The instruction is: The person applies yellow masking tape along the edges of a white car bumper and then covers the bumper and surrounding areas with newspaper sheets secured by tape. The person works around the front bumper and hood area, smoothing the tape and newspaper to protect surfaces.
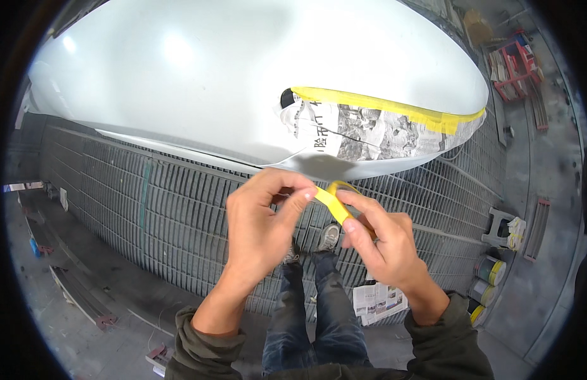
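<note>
My left hand (265, 218) pinches the free end of yellow masking tape (336, 208) between thumb and forefinger. The roll itself sits in my right hand (383, 242), partly hidden by its fingers, and a short strip spans the gap between both hands. Just beyond them is a light-coloured car body (203, 95). A headlight-shaped area on it is covered with newspaper (369, 133). Along that paper's upper edge runs a band of yellow tape (379, 101), with overlapping pieces near its right end. A small dark opening (287, 98) shows at the paper's left tip.
Metal floor grating (189, 204) lies underfoot. A newspaper sheet (380, 301) is on the floor at right, near several cans (490, 270) and a grey stool (498, 230). A red rack (514, 71) stands at upper right. Metal ramps or rails (80, 297) lie at lower left.
</note>
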`<state>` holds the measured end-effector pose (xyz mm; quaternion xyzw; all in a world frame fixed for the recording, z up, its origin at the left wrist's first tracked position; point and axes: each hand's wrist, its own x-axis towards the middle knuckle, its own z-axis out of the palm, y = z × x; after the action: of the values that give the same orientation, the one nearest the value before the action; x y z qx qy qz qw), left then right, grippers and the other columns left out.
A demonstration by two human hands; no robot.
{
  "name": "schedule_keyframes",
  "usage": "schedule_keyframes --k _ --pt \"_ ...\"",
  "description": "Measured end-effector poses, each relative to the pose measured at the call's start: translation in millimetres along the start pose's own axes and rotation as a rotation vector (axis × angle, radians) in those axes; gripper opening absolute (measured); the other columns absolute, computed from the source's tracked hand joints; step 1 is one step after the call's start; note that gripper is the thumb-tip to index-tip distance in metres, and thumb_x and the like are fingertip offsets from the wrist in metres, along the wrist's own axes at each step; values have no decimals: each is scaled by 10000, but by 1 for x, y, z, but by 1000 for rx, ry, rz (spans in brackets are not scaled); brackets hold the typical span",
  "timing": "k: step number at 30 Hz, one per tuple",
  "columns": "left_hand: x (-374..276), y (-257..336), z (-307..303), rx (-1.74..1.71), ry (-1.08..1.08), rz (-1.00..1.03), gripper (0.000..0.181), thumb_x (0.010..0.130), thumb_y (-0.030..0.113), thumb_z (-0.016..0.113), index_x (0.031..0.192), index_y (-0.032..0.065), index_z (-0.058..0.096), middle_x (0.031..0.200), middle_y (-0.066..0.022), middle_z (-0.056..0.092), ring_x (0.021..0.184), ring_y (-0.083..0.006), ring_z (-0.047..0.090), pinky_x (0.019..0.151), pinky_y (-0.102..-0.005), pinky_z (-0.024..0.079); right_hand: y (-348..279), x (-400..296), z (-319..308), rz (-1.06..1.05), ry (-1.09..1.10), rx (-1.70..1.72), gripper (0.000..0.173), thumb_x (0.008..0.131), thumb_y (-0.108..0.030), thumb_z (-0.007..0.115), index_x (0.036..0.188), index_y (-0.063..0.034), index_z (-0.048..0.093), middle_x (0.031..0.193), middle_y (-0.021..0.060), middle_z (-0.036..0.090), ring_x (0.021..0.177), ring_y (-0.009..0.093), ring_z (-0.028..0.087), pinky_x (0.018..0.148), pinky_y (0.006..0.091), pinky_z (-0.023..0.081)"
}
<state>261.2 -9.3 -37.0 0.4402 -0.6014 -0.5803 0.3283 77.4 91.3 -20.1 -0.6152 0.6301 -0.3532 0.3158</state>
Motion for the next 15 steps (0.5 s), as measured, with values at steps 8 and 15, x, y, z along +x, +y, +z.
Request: schedule_keyframes --k 8,15 --pt "34 4 -10 128 244 155 135 860 23 815 932 -41 721 853 -85 748 752 -124 714 688 -264 572 18 33 2 243 128 -219 222 991 -249 688 954 -37 743 611 145 645 493 309 625 496 388 451" --pt "60 1 -8 390 377 394 141 813 -1 833 878 -22 711 842 -91 750 744 -158 745 661 -264 587 13 58 12 335 183 -208 269 965 -296 714 913 -41 784 561 128 641 493 295 642 521 386 485"
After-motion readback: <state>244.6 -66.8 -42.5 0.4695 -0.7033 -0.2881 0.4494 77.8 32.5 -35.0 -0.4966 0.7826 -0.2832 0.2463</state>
